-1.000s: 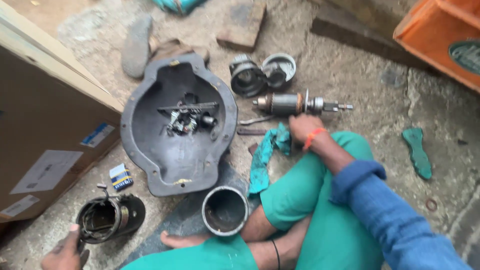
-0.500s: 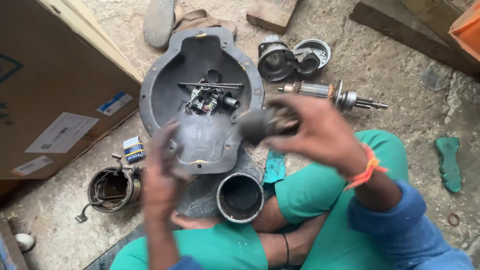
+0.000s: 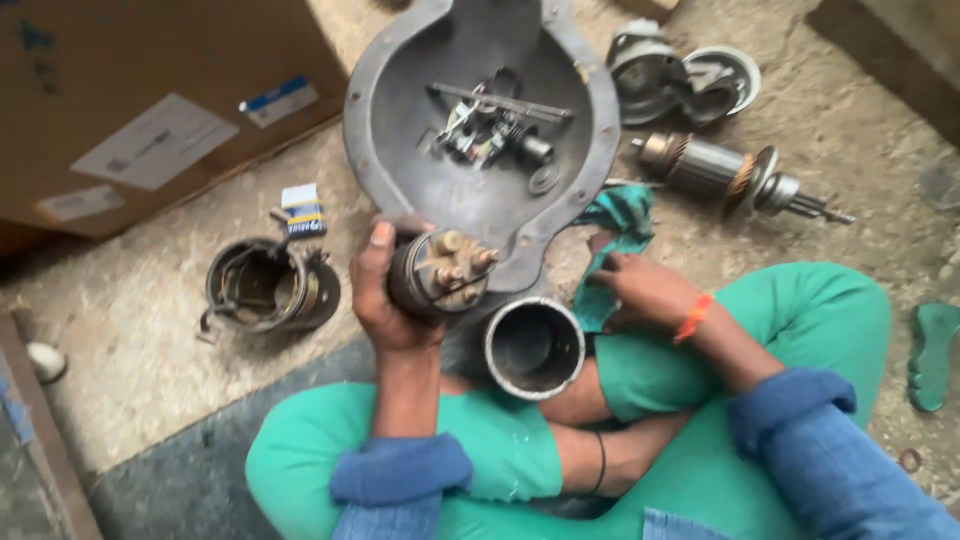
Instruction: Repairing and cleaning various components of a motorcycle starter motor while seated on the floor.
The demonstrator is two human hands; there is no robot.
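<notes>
Head view: a dark cylindrical motor part with brass terminals (image 3: 438,275) sits just left of the frame's centre, wrapped in the left hand (image 3: 385,290), whose fingers curl round its body with the thumb up along the left side. Half a second ago both hands were raised together around this piece, blurred in motion; now only the left one carries it, so the part has passed from a two-handed hold to a single grip.

The right hand (image 3: 645,290) has dropped to the right of centre and pinches a crumpled teal cloth (image 3: 615,240) between its fingertips, where before the cloth lay untouched on the ground. The work in hand looks, by my judgement, like wiping or cleaning the held part.

Just below the part a hollow metal sleeve (image 3: 534,348) stands open-end up against the person's green-trousered leg. Above, a large grey housing cover (image 3: 400,150) lies face up with small fittings in it. To the right rests an armature (image 3: 725,175); to the left a round ring-shaped casing (image 3: 268,285) sits on the concrete, with a cardboard box (image 3: 140,90) in the upper left.
</notes>
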